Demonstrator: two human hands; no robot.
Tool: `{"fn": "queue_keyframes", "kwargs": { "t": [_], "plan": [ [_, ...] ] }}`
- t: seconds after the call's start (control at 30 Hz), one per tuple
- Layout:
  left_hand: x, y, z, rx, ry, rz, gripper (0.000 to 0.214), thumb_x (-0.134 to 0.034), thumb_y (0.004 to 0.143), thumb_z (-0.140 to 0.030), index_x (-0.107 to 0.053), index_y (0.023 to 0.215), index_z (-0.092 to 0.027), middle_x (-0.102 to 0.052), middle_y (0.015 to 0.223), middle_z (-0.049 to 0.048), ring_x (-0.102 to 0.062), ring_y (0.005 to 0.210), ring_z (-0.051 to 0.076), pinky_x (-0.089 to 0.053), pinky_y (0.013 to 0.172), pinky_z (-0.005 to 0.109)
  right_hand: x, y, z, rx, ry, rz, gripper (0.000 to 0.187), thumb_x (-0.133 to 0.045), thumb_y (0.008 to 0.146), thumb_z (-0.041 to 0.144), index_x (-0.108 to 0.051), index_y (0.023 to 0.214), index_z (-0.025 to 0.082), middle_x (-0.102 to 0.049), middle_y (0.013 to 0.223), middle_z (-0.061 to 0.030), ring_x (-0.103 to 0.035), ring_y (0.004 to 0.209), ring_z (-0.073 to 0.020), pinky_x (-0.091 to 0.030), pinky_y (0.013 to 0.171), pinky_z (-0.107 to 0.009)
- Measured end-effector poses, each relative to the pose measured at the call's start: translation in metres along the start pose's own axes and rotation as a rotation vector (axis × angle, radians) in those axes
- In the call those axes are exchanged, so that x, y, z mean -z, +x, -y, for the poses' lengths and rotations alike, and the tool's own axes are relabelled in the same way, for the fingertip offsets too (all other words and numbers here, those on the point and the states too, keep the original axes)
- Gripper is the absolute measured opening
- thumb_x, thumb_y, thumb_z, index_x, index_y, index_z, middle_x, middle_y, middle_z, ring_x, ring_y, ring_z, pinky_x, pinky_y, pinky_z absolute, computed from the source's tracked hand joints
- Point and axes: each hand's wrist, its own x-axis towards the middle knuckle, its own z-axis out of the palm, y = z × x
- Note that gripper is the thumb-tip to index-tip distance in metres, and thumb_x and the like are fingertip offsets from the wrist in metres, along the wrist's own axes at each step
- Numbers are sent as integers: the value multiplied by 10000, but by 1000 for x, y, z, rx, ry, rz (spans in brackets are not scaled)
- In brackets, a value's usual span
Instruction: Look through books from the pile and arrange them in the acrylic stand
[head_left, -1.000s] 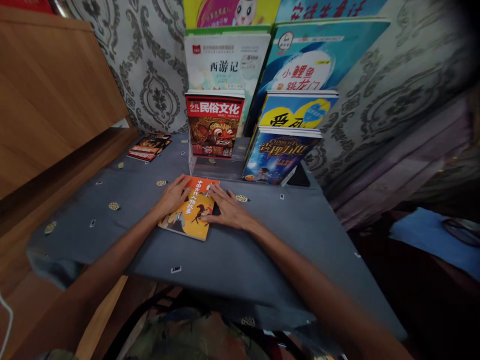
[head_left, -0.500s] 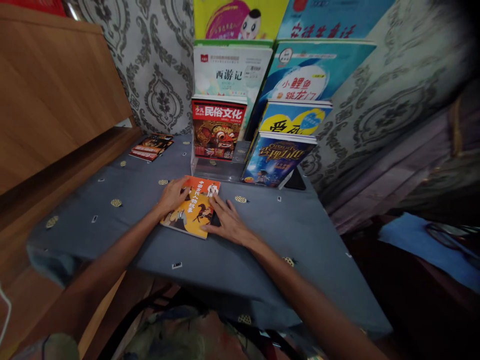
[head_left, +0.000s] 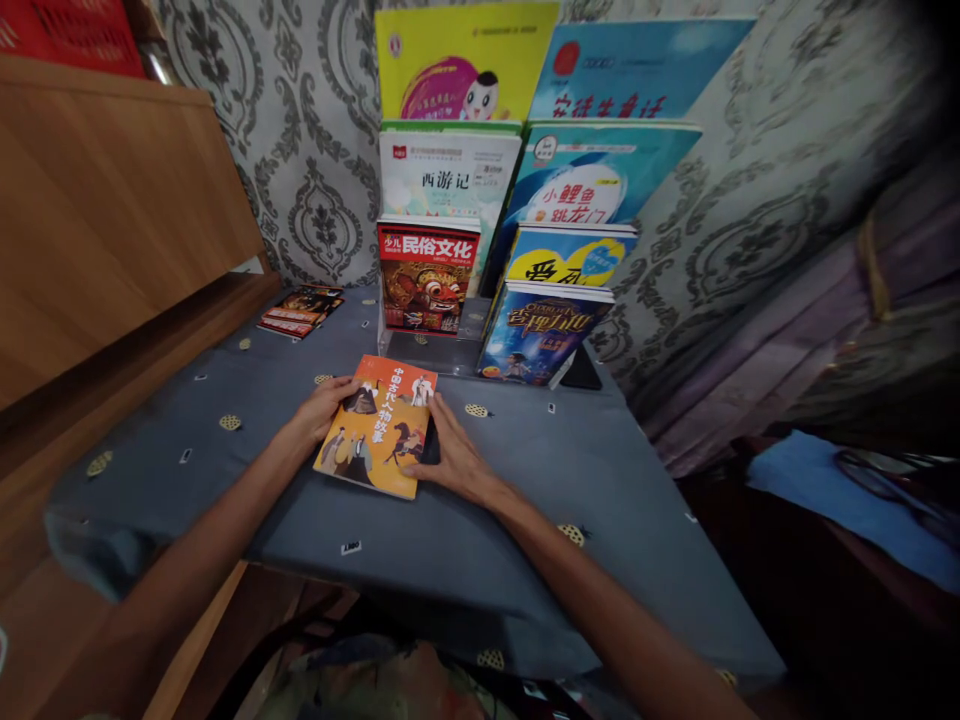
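Observation:
An orange-yellow paperback book (head_left: 379, 428) with Chinese characters and drawn figures on its cover is between my two hands, cover up, over the table's near middle. My left hand (head_left: 321, 412) grips its left edge, thumb side on the cover. Along the right edge, my right hand (head_left: 456, 452) holds it with the thumb on the lower corner and the fingers by the upper corner. The book looks slightly raised and tilted; whether it touches the cloth I cannot tell. Something dark shows between its right edge and my right palm, too hidden to name.
Behind the book stands a clear tiered rack (head_left: 431, 352) of upright books, with a red mask-cover book (head_left: 429, 280) and a blue book (head_left: 544, 335) in front. Dark booklets (head_left: 301, 310) lie at the back left. A wooden cabinet (head_left: 112, 190) borders the grey tablecloth (head_left: 480, 530).
My left fingers have slid off the cover to the book's left edge, showing more of the cover. The book has shifted slightly toward me. The camera view has tilted up.

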Motion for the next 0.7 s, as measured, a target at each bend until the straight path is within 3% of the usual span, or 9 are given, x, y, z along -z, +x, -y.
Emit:
{"fn": "queue_keyframes", "kwargs": {
  "t": [0.07,0.13,0.17,0.23,0.3,0.4,0.53,0.63,0.7],
  "plan": [
    [-5,-5,-7,-19,4,-22,206,-752,784,-220,-711,970,-142,-773,797,87,-749,705,226,-642,729,360,-1,2,-1,-13,97,-78,1275,-824,658,594,-65,1606,207,-304,1606,-230,-403,1431,-386,-382,1130,-607],
    [-12,-9,-13,-73,-7,-17,184,-752,791,-223,-708,949,-138,-775,825,86,-751,735,216,-638,763,356,0,4,0,-34,241,-88,1100,-802,708,536,-201,1572,216,-592,1390,-192,-666,1135,-329,-565,930,-535],
    [-16,-10,-16,-104,-16,-5,182,-754,794,-229,-706,942,-135,-776,838,86,-750,746,210,-634,772,350,1,5,0,-54,327,-61,949,-768,748,521,-309,1521,218,-689,1245,-153,-724,953,-281,-620,777,-464],
    [-25,-12,-21,-166,-32,29,210,-765,793,-265,-705,945,-134,-777,860,81,-747,761,201,-627,780,336,6,7,4,-102,486,5,653,-698,805,509,-484,1350,220,-760,1030,-85,-708,676,-199,-585,508,-317],
    [-35,-13,-27,-239,-44,59,268,-785,782,-329,-706,956,-142,-778,877,70,-744,778,196,-620,792,326,16,10,11,-112,579,13,493,-671,819,492,-541,1207,216,-763,954,-57,-666,558,-156,-533,428,-260],
    [-46,-11,-37,-392,-25,63,386,-780,776,-483,-703,976,-163,-777,929,61,-735,888,213,-599,849,331,34,15,24,-29,542,-88,393,-639,851,430,-548,1167,214,-748,972,-57,-703,610,-163,-603,581,-311],
    [-45,-12,-48,-588,123,32,629,-629,759,-772,-709,944,-177,-762,953,79,-679,1081,270,-559,933,378,48,20,31,110,274,-243,299,-557,910,324,-585,1196,240,-725,1086,-67,-735,895,-225,-605,802,-386],
    [-30,-22,-49,-658,345,190,712,-545,736,-858,-733,873,-185,-754,1005,117,-616,1203,319,-490,1040,440,41,16,23,146,110,-313,298,-494,937,273,-608,1211,252,-718,1125,-73,-691,1055,-252,-563,926,-440],
    [-15,-33,-46,-634,518,319,729,-523,744,-862,-751,939,-198,-733,1140,137,-560,1288,344,-402,1127,484,32,10,14,171,45,-308,324,-451,953,242,-609,1236,255,-701,1187,-88,-654,1143,-255,-530,990,-462]
  ]
}}
